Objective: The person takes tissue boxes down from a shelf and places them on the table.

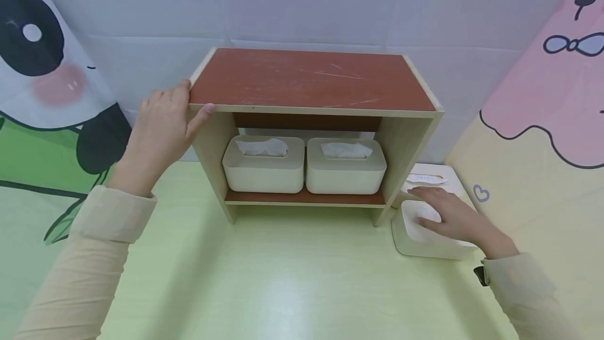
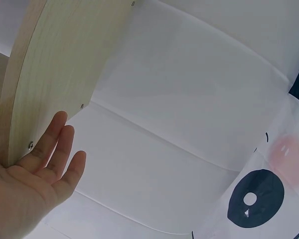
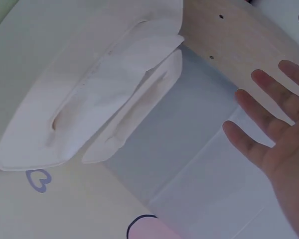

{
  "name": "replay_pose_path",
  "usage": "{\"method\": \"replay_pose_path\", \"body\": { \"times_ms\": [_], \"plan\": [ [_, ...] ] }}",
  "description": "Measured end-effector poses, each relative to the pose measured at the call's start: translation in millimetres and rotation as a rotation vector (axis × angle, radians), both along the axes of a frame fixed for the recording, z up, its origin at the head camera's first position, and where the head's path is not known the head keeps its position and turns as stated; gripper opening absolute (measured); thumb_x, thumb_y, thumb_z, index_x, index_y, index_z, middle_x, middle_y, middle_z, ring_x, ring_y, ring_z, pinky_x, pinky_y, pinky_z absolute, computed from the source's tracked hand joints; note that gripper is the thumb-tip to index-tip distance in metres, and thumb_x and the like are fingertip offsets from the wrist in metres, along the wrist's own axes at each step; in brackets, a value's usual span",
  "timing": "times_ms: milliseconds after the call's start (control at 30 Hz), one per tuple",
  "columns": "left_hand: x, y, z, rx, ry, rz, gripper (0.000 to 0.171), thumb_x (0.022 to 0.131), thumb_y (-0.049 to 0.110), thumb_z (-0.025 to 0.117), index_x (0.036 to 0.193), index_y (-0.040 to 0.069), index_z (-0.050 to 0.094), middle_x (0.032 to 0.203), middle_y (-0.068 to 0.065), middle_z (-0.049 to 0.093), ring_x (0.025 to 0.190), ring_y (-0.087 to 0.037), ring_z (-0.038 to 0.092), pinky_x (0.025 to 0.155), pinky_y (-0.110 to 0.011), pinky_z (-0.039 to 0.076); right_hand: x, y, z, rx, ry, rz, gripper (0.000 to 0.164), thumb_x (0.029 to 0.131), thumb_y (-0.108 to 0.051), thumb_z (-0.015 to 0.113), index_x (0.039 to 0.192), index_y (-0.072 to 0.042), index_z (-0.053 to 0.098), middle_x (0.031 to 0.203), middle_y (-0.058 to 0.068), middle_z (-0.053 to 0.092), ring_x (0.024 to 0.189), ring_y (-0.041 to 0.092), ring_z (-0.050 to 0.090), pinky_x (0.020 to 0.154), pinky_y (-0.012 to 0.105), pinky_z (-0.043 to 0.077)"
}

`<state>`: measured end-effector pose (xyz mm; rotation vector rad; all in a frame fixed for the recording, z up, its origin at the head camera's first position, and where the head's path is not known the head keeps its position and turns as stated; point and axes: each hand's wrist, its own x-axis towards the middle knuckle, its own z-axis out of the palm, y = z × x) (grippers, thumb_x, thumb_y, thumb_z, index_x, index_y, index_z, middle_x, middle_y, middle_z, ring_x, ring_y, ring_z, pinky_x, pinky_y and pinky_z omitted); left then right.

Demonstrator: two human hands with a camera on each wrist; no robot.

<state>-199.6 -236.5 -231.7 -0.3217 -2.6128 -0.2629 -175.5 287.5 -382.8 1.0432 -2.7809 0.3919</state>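
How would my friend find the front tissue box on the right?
Find the brown-topped shelf on the pale green table. Beyond its right side, one pale box stands behind another. It's the front one, by the right hand, standing closer than every other box.

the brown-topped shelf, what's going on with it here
A person has both hands out. The left hand rests at the top left corner of the shelf. The right hand hovers by the front box to the right of the shelf, gripping nothing; another box is behind that one. Two tissue boxes stand side by side inside the shelf.
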Motion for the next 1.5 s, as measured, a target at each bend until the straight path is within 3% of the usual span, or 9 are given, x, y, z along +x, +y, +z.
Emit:
{"method": "replay_pose_path", "body": {
  "times_ms": [167, 400, 867, 1167, 1500],
  "plan": [
    [0.0, 0, -0.5, 0.0, 0.011, -0.005, 0.061, 0.095, 0.046, 0.039, 0.125, -0.007, 0.038, 0.102, -0.028, 0.054, 0.09, -0.045, 0.047, 0.082, -0.057, 0.033, 4.9, -19, 7.2, 0.033, 0.017, 0.037, 0.047, 0.079, -0.02, 0.068, 0.122, -0.007, 0.052, 0.123, 0.009, 0.056, 0.114, 0.031, 0.051, 0.087, 0.051, 0.041],
    [-0.1, 0, -0.2, 0.005, 0.017, -0.006, 0.061, 0.095, 0.045, 0.039, 0.125, -0.008, 0.038, 0.102, -0.029, 0.055, 0.089, -0.046, 0.047, 0.082, -0.057, 0.033, 8.5, -42, 14.9, 0.057, 0.023, 0.066, 0.049, 0.08, -0.021, 0.067, 0.123, -0.004, 0.053, 0.119, 0.009, 0.059, 0.111, 0.03, 0.054, 0.089, 0.049, 0.041],
    [-0.1, 0, 0.1, 0.007, 0.02, -0.007, 0.061, 0.095, 0.045, 0.04, 0.126, -0.008, 0.038, 0.102, -0.029, 0.055, 0.089, -0.046, 0.047, 0.08, -0.056, 0.033, 6.1, -81, 32.7, 0.076, -0.07, 0.088, 0.056, 0.087, -0.04, 0.058, 0.133, -0.012, 0.045, 0.132, 0.005, 0.051, 0.121, 0.025, 0.048, 0.099, 0.044, 0.037],
    [-0.4, 0, 0.1, 0.012, 0.009, -0.006, 0.06, 0.095, 0.046, 0.039, 0.123, -0.007, 0.039, 0.099, -0.028, 0.055, 0.087, -0.045, 0.047, 0.077, -0.055, 0.033, -8.0, -100, 41.1, 0.045, 0.016, 0.203, 0.056, 0.086, -0.032, 0.062, 0.133, -0.007, 0.044, 0.132, 0.008, 0.049, 0.122, 0.026, 0.045, 0.097, 0.044, 0.039],
    [-1.2, -1, 0.5, 0.013, 0.01, -0.01, 0.061, 0.095, 0.045, 0.039, 0.124, -0.008, 0.039, 0.098, -0.028, 0.054, 0.088, -0.045, 0.047, 0.081, -0.057, 0.033, -32.8, -122, 56.4, 0.034, 0.04, 0.216, 0.058, 0.086, -0.031, 0.061, 0.134, -0.004, 0.041, 0.136, 0.013, 0.044, 0.128, 0.031, 0.037, 0.105, 0.047, 0.03]
  ]
}}
